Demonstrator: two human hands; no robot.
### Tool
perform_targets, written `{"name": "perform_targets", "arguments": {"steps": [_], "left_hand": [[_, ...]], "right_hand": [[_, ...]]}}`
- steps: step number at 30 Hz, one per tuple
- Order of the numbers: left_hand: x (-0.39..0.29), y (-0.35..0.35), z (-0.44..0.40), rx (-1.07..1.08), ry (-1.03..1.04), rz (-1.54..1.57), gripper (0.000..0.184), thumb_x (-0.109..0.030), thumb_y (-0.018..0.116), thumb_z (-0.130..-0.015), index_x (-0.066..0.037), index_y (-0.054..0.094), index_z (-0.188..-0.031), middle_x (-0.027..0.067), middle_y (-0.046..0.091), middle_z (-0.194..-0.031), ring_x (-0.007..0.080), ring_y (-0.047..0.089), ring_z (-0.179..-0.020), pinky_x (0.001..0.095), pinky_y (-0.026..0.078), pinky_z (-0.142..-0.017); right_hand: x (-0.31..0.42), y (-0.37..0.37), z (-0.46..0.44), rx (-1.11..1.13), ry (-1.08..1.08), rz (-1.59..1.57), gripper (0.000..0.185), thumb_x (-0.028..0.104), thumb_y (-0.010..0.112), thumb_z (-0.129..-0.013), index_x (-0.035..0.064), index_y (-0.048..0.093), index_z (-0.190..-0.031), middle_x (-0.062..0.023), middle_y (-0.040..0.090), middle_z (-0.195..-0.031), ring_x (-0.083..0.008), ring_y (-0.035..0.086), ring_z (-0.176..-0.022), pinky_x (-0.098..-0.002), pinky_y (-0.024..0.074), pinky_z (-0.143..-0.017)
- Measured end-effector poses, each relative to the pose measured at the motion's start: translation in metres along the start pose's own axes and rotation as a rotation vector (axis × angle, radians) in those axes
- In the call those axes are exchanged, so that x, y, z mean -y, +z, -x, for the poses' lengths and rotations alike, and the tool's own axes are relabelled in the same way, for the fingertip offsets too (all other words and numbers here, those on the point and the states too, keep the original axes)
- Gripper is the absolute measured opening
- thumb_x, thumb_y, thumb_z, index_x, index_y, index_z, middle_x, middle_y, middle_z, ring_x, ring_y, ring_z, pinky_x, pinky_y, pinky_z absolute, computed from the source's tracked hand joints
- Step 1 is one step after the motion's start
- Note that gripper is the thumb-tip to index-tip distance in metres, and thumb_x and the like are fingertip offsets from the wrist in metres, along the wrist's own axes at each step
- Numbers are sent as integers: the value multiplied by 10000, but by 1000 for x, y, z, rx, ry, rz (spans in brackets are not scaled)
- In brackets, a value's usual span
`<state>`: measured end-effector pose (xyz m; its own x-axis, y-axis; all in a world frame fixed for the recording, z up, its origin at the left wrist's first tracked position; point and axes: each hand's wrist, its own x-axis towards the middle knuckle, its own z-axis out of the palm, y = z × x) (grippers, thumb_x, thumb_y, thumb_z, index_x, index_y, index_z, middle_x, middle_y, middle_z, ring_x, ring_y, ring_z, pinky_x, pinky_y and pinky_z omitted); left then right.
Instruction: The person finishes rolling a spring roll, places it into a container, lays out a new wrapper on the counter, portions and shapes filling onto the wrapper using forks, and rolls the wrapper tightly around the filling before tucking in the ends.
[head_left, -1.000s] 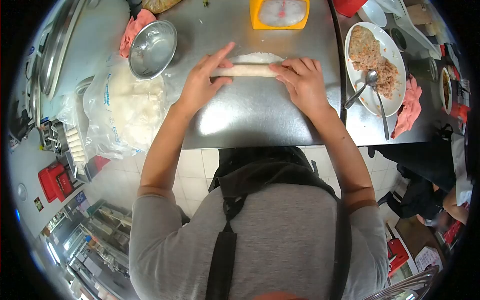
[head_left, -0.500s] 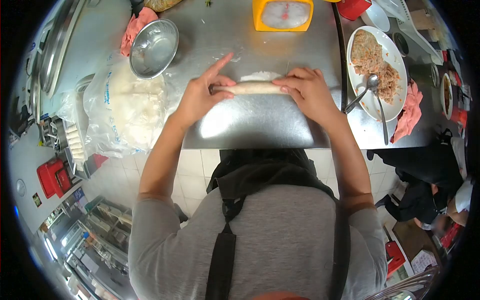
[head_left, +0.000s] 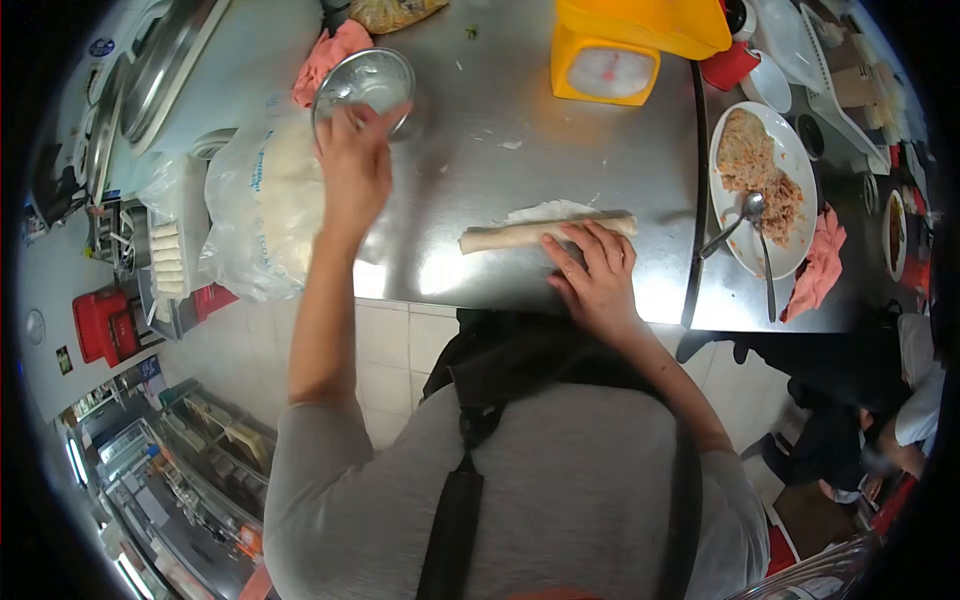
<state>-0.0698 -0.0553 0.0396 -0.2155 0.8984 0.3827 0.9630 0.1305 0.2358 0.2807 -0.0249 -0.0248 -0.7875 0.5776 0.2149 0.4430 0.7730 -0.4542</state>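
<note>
A long pale roll [head_left: 500,236] in a thin wrapper lies across the steel table, with a loose edge of wrapper [head_left: 550,211] showing along its far side. My right hand [head_left: 597,275] rests its spread fingertips on the right half of this roll, thumb apart and in front of it. At the upper left, my left hand [head_left: 358,165] reaches over the near rim of a metal bowl [head_left: 388,72]. Its fingers dip inside, slightly blurred, and the thumb stands away to the right. Nothing shows in its grasp. What the bowl holds is hard to make out.
Left of the table's middle lies a plastic bag of pale wrappers [head_left: 285,215]. Several finished rolls sit in a tray [head_left: 168,262]. A yellow scale [head_left: 605,75] stands at the back. On the right is a white plate [head_left: 722,185] with minced filling and two spoons.
My left hand has let go of the roll's left end and moved up and left to the bowl. My right hand stays at the roll, now with fingers spread on it. The view has shifted.
</note>
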Motion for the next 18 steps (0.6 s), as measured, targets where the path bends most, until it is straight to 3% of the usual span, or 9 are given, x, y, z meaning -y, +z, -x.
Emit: {"name": "perform_targets", "arguments": {"steps": [3, 6, 8, 12, 14, 18], "left_hand": [[67, 26, -34, 73, -53, -245, 583, 15, 581, -827, -270, 731, -1313, 93, 565, -1180, 324, 496, -1139, 513, 364, -1006], [95, 47, -38, 43, 29, -605, 533, -61, 592, -846, -301, 737, -1300, 116, 563, -1240, 360, 496, -1157, 550, 329, -1085], [93, 43, -35, 334, 6, -562, 492, -117, 601, -869, -348, 746, -1279, 137, 551, -1269, 384, 480, -1209, 570, 275, -1155], [91, 25, -48, 401, -73, -353, 512, -18, 572, -835, -340, 786, -1170, 125, 546, -1287, 384, 448, -1271, 554, 298, -1139], [95, 15, -55, 505, -178, -181, 379, -48, 600, -835, -294, 818, -1023, 137, 559, -1309, 399, 424, -1334, 571, 172, -1217], [124, 16, -63, 326, -95, 123, 367, -1, 580, -803, -256, 813, -927, 130, 563, -1325, 404, 403, -1366, 558, 160, -1226]], "right_hand": [[-1, 1, 0, -28, -13, 3, 599, 256, 774, -866, 197, 609, -1439, -78, 537, -1469, -320, 459, -1383, -529, 296, -1145], [2, 0, -2, -42, -23, 7, 591, 247, 767, -869, 187, 611, -1436, -94, 541, -1459, -334, 457, -1378, -532, 296, -1141], [4, -1, -3, -24, -2, 22, 584, 234, 767, -863, 183, 618, -1425, -102, 545, -1451, -339, 461, -1369, -535, 302, -1133], [3, -2, -4, -48, -4, 58, 575, 229, 768, -860, 185, 623, -1414, -95, 546, -1447, -337, 464, -1364, -530, 309, -1127], [6, 1, -2, -54, -7, 84, 558, 217, 766, -861, 188, 632, -1402, -85, 553, -1437, -336, 466, -1363, -522, 316, -1122], [9, 4, -2, -106, 19, 61, 525, 173, 764, -856, 196, 651, -1369, -65, 583, -1407, -333, 484, -1350, -514, 314, -1118]]}}
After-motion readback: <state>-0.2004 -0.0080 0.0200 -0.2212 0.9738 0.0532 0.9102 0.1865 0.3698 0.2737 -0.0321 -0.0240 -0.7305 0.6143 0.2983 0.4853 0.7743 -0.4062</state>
